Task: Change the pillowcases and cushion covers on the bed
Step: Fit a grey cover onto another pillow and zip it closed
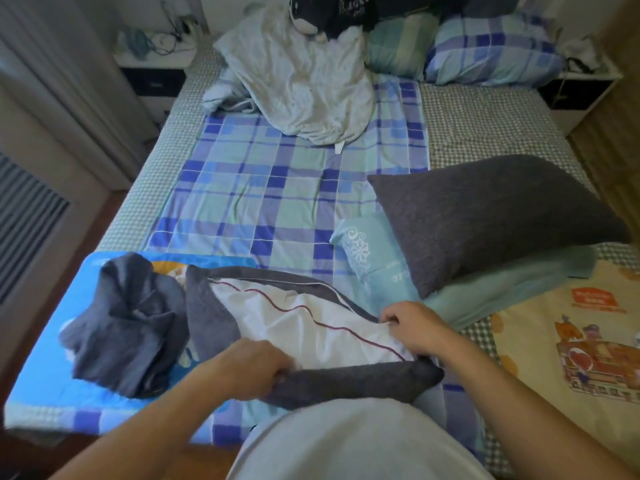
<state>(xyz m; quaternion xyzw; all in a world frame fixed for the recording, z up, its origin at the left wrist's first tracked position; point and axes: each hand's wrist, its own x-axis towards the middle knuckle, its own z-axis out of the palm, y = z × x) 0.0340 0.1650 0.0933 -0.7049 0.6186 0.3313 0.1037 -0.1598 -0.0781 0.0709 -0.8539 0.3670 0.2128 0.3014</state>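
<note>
A white cushion insert point(304, 320) with a dark red piping line lies at the near edge of the bed, partly inside a dark grey cover point(349, 381) whose zip opening gapes. My left hand point(249, 368) grips the near edge of the grey cover. My right hand point(412, 327) pinches the zip end at the cover's far edge. A second grey cushion point(491, 216) lies to the right on folded teal fabric point(381, 261). A crumpled grey cover point(128, 323) sits to the left.
A bare pale pillow point(304, 84) and crumpled linen lie on the plaid sheet point(263, 188) further up. Plaid pillows point(491, 50) lean at the headboard. A yellow cartoon blanket point(571, 334) covers the right near corner. Nightstands point(156, 67) flank the bed.
</note>
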